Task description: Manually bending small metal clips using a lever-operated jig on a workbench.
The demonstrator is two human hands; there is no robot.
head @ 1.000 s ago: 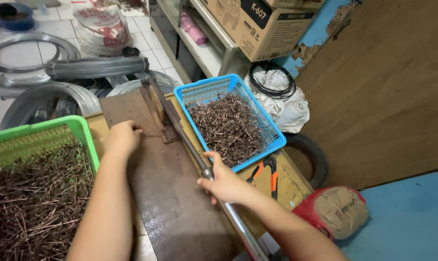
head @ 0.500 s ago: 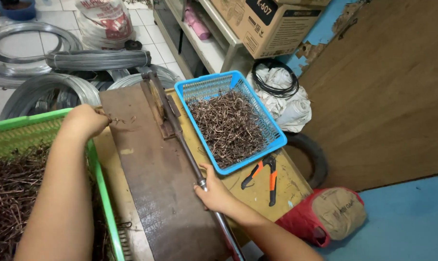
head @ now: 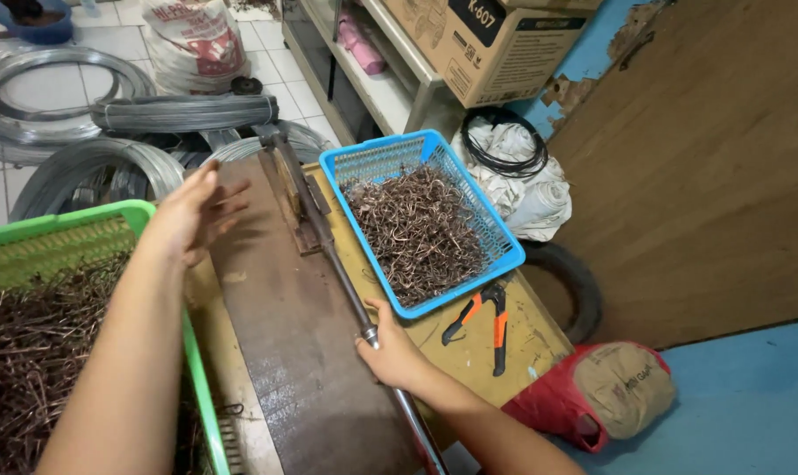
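My right hand grips the long metal lever of a bending tool fixed on a dark steel plate. The lever lies low along the plate's right edge. My left hand hovers above the plate's far left side with its fingers spread, holding nothing that I can see; it is blurred by motion. A green basket full of straight brown wire pieces sits at the left under my left arm. A blue basket of bent wire pieces stands right of the lever.
Orange-handled pliers lie on the yellow bench top by the blue basket. Coils of grey wire lie on the tiled floor beyond. A shelf with a cardboard box, a white cloth bundle and a red sack stand at the right.
My left hand rose from the plate, went to the green basket's rim, and now hovers open over the plate's left side. My right hand slid slightly down the lever.
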